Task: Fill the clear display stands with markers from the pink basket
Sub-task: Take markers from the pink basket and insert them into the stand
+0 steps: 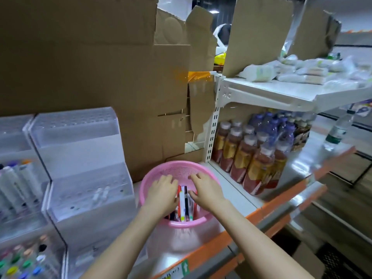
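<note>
Left hand [162, 190] lay curled over markers [183, 200] inside pink basket [181, 164]; hold not discernible. Right hand [205, 190] loosely spread beside markers, gripping nothing. Basket sat on shelf [231, 198], just right of clear display stand [86, 158].

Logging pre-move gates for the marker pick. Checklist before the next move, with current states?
1. Stock of markers in the basket: ok, several lie between the hands.
2. Hands at the basket: ok, left hand and right hand are inside its rim.
3. Marker gripped: cannot tell; left hand's fingers dip among the markers, right hand is spread above them.
4. Free holes in the nearest stand: ok, mostly empty.
5. Stand within reach: probably ok, it stands just left of the basket.
</note>
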`<state>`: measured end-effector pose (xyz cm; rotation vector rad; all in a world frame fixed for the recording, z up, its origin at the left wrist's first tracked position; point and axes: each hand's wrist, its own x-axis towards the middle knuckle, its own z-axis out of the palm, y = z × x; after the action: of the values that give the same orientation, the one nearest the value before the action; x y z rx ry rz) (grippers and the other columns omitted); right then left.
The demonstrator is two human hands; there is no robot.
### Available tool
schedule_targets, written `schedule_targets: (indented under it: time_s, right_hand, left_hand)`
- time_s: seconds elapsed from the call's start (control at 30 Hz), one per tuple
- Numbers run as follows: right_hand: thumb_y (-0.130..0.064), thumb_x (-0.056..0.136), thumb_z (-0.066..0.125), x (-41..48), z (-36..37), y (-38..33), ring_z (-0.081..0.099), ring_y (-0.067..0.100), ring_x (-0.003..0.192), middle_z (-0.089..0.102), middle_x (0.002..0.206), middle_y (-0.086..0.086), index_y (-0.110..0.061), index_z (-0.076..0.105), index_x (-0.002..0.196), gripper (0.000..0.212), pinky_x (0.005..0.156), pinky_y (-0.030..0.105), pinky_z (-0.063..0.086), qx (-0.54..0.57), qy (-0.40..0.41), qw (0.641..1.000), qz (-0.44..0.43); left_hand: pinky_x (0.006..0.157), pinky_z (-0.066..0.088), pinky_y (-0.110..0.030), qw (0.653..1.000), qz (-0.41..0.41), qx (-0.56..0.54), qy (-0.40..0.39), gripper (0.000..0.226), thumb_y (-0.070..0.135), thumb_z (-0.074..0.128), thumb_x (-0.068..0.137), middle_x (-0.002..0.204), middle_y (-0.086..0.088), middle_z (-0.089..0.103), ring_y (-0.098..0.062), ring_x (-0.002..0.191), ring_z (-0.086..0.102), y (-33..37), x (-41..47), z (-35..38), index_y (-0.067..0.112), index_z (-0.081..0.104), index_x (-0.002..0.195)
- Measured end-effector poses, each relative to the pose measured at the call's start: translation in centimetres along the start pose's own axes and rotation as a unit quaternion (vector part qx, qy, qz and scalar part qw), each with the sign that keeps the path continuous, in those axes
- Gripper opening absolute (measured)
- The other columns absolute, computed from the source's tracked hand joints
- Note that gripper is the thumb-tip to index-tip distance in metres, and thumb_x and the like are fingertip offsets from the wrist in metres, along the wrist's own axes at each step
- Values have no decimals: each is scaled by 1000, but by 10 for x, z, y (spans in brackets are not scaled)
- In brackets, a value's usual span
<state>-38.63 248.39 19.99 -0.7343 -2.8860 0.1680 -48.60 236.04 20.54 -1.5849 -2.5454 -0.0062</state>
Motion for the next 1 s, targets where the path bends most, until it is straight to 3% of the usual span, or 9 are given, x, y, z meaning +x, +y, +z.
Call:
schedule_targets:
  time_s: [0.17,0.37,0.67,0.8,0.87,1.0]
  right_hand:
    - [-28,93,54,18,18,8,55,28,109,55,122,11,-15,47,131,41,87,39,47,30,-79,996,-2]
    - [-21,91,55,31,24,14,60,28,99,64,109,11,-11,55,108,19,72,34,44,37,-134,990,-2]
    - [-26,84,65,33,27,16,59,24,92,64,101,7,-18,50,92,19,66,29,39,73,-161,984,-25]
    - [-18,77,70,33,25,18,56,22,85,64,99,7,-14,55,94,23,60,30,41,98,-164,982,-10]
    - [-12,76,70,33,26,19,58,24,88,64,99,8,-10,57,98,26,64,33,46,120,-156,981,7]
    - [1,80,64,36,27,21,50,21,84,58,98,7,-7,56,107,29,52,22,33,165,-123,978,22]
  left_hand:
    - [88,42,-35,994,-55,-78,-51,34,30,49,92,122,-8,51,-24,112,47,3,17,27,15,50,123]
    - [76,43,-24,966,-130,-216,-61,29,21,68,83,109,-3,64,-17,96,60,5,27,38,17,61,111]
    - [70,45,-24,954,-157,-248,-68,25,17,74,77,102,-5,65,-20,91,62,6,23,35,11,62,98]
    - [67,50,-22,936,-180,-291,-77,30,14,74,76,96,-1,67,-12,82,62,4,23,38,14,61,102]
    - [68,51,-24,938,-175,-288,-79,28,13,71,77,96,-1,67,-12,82,62,5,22,37,14,61,104]
    - [80,52,-31,936,-166,-300,-74,35,13,66,81,106,-3,65,-15,90,61,8,21,35,17,53,114]
